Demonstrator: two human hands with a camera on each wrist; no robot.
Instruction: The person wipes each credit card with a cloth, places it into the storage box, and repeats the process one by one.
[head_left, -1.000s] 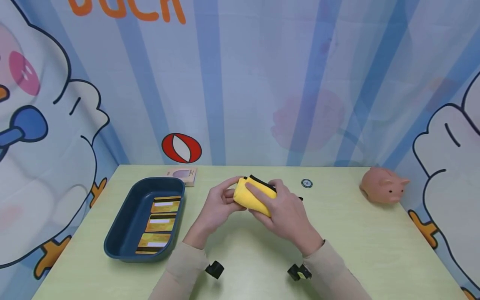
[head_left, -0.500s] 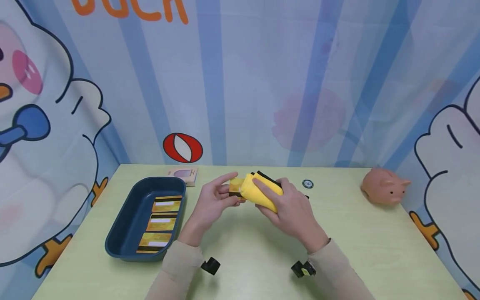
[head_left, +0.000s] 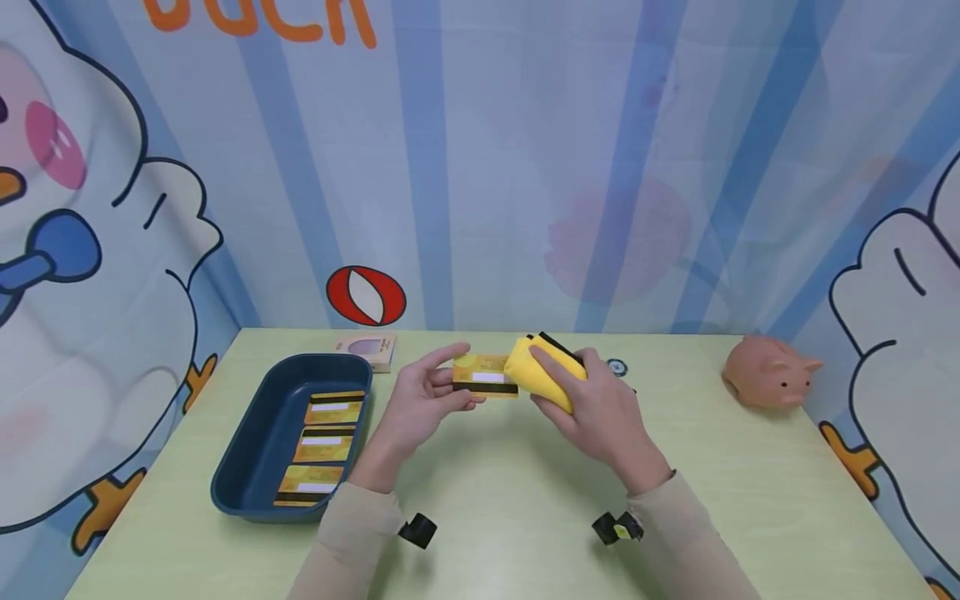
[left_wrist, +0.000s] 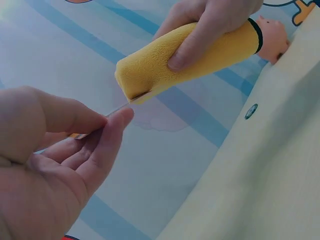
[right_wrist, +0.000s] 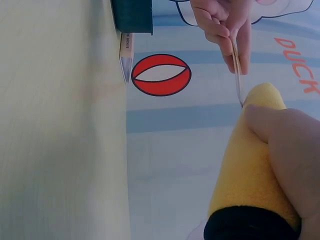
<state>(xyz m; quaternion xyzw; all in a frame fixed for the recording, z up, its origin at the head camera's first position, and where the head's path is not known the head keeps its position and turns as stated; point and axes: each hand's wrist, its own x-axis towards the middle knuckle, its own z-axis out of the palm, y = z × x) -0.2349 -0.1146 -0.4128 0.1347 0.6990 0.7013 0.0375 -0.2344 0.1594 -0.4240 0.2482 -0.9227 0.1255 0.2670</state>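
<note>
In the head view my left hand [head_left: 420, 408] pinches a gold card [head_left: 480, 367] with a black stripe and a white strip by its left end, above the table. My right hand [head_left: 603, 421] grips a folded yellow cloth [head_left: 534, 373] with black edging. The cloth's near end overlaps the card's right end. From the left wrist, the card shows edge-on as a thin line between thumb and fingers, reaching to the fold of the cloth [left_wrist: 150, 70]. The right wrist view has the thumb pressed on the cloth [right_wrist: 245, 165] near the card's edge [right_wrist: 237, 82].
A blue tray [head_left: 251, 454] on the left holds three similar gold cards [head_left: 322, 444] along its right side. Behind it lies a small pink box [head_left: 381, 352]. A round chip [head_left: 617, 367] and a pink piggy bank [head_left: 768, 373] are at the back right.
The cloth first covered the card. My right hand has drawn it rightward along the card, uncovering most of it. My left hand has shifted slightly left.
</note>
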